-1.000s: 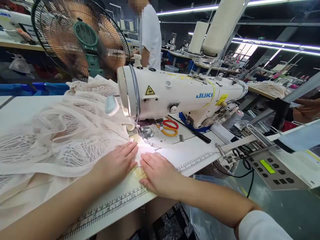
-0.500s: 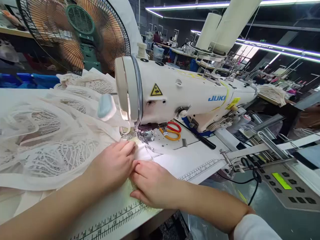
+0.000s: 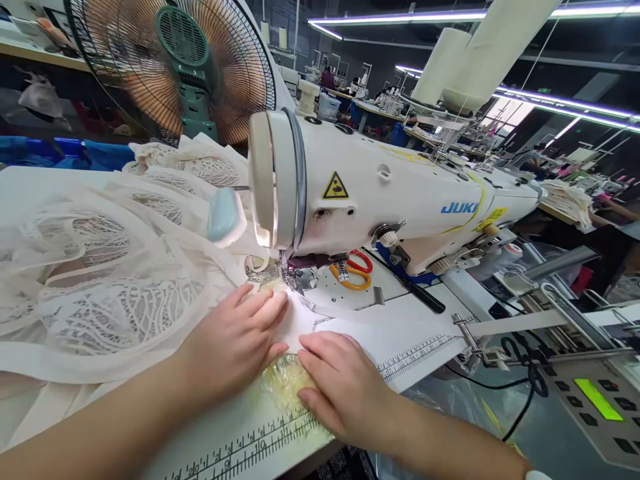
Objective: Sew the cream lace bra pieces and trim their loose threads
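My left hand [image 3: 240, 337] lies on a white fabric piece [image 3: 299, 313] just in front of the presser foot [image 3: 287, 270], fingers stretched out and pressing down. To its right, my right hand [image 3: 345, 387] rests at the near edge of that fabric, its fingers out and thumb apart. A gap separates the two hands. Between them a crinkled yellowish clear covering [image 3: 285, 383] shows on the table. The white sewing machine [image 3: 345, 173] stands over the fabric. Cream lace garment fabric [image 3: 125, 307] spreads left of my left hand.
Scissors with red and orange handles [image 3: 353, 273] and a black-handled tool [image 3: 425, 297] lie on the machine bed. A fan [image 3: 183, 40] stands behind. At right are a strip feeder [image 3: 560, 310] and a control panel [image 3: 595, 400]. Printed rulers [image 3: 260, 443] run along the table edge.
My hands have moved apart; they were together at the fabric's near edge. The right hand has shifted right, uncovering the yellowish patch. The camera view has turned slightly left.
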A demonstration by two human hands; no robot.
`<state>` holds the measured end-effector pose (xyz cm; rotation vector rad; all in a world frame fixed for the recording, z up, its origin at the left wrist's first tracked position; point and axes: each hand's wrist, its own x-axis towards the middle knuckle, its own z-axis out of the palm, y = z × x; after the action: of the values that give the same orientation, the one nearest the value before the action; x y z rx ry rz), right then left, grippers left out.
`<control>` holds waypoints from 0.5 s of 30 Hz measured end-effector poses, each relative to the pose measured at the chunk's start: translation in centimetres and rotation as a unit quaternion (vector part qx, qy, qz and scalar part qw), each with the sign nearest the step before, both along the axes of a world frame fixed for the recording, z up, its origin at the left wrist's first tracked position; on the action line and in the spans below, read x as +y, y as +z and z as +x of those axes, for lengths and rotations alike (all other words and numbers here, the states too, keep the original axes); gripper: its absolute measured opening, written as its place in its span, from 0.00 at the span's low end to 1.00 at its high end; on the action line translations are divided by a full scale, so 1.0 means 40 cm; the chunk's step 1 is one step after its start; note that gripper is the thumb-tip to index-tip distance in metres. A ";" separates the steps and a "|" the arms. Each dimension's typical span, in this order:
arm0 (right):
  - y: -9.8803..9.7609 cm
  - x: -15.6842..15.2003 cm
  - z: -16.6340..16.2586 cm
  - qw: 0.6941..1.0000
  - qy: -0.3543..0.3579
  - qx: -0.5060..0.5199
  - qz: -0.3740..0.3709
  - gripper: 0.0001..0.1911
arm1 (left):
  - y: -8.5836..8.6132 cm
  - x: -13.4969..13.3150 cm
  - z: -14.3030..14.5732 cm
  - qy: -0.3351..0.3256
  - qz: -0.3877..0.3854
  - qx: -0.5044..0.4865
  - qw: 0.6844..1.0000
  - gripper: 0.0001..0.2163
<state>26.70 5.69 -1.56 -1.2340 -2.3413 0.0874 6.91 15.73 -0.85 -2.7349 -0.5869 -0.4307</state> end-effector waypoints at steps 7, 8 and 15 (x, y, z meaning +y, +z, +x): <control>-0.001 -0.002 0.004 0.998 0.063 -0.009 0.006 0.19 | -0.030 -0.005 0.001 0.023 -0.012 -0.008 1.000 0.18; -0.001 0.001 0.002 0.998 0.065 -0.012 0.002 0.19 | -0.030 -0.001 0.001 0.024 -0.003 -0.011 1.000 0.18; -0.014 0.018 -0.011 0.999 0.037 -0.036 -0.018 0.22 | 0.009 0.030 0.023 0.070 -0.026 0.042 0.996 0.21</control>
<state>26.26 6.43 -2.14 -1.1849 -2.4573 0.1127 7.83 16.93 -0.49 -2.7229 -0.7707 -0.2676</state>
